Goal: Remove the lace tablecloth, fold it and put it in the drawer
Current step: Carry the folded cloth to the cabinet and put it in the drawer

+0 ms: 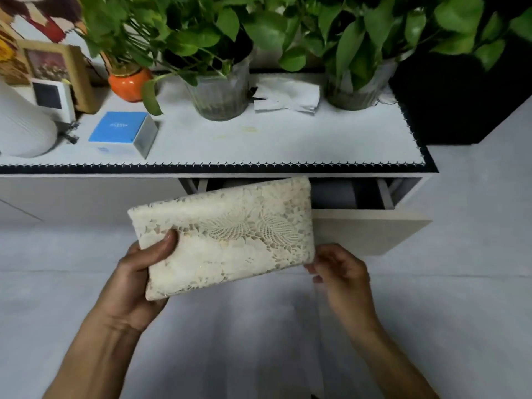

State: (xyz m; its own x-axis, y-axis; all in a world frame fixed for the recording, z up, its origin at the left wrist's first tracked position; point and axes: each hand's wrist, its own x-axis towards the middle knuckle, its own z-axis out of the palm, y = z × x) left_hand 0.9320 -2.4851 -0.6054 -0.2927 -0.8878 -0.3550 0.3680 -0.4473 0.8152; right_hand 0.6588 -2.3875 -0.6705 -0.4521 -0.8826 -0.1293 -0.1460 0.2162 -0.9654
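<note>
Both hands' fingers (169, 240) pinch folded cream lace tablecloth (227, 234) above open drawer (371, 228).

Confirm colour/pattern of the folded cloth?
Cream lace tablecloth, openwork floral and leaf pattern; clearest in the head view.

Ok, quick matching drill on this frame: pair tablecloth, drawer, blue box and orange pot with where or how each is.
1. tablecloth
2. drawer
3. blue box
4. orange pot

a. pulled open
b. back of the cabinet top, holding a plant
c. folded, held in both hands
d. front left of the cabinet top

Pairs: 1-c, 2-a, 3-d, 4-b
</note>
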